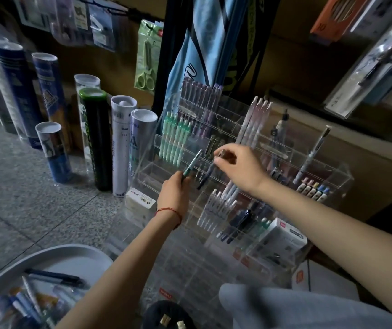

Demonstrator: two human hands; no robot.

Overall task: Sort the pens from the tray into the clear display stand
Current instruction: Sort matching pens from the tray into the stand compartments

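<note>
The clear display stand (337,176) stands on the floor ahead, its tiered slots holding several green, purple, white and dark pens. My left hand (174,194) grips a teal pen (193,163) by its lower end, its tip pointing up toward a middle row. My right hand (235,166) pinches the top of a dark blue pen (206,178) that slants down into a middle slot. The grey round tray (55,260) sits at the bottom left with several loose pens in it.
Tall shuttlecock tubes (121,148) stand in a row left of the stand. A small white box (140,201) lies at the stand's left foot, another box (282,236) at its right. Packaged scissors (146,58) and a blue bag (204,43) hang behind. My knee (285,307) is at the bottom.
</note>
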